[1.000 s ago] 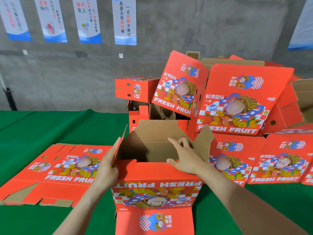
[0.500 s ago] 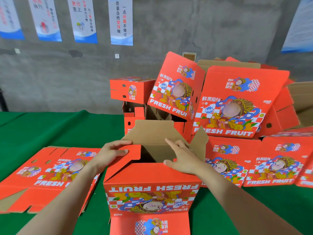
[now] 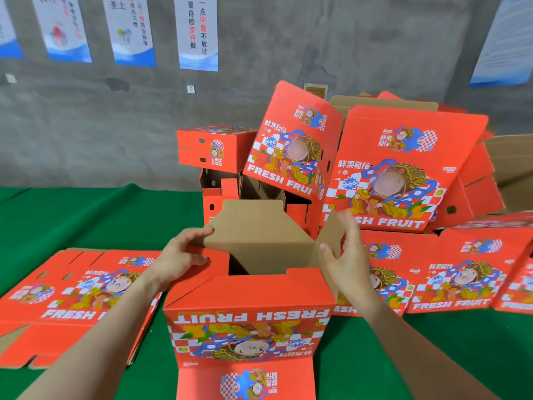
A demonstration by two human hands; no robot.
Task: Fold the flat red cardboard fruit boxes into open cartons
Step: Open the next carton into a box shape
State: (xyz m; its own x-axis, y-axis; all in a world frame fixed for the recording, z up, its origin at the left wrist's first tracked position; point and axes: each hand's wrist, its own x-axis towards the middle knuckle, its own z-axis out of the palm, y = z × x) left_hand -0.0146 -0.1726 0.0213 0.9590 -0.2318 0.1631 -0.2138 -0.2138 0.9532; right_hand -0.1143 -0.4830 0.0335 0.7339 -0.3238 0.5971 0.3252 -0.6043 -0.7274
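A half-folded red fruit box stands on the green table in front of me, its print upside down towards me. The near top flap is folded flat, and the far brown flap stands up. My left hand lies palm down on the folded-in left flap, its fingertips touching the far flap. Held upright with straight fingers, my right hand rests against the outer side of the raised right flap, thumb at the flap's edge. A flat box blank lies to the left.
Several folded cartons are piled behind the box and to the right, some tilted. More flat blanks lie on the right. A grey wall with posters closes off the back. Bare green cloth shows at the far left.
My left hand has pushed the left flap inward and down. My right hand has left the near flap and moved right to the raised right flap.
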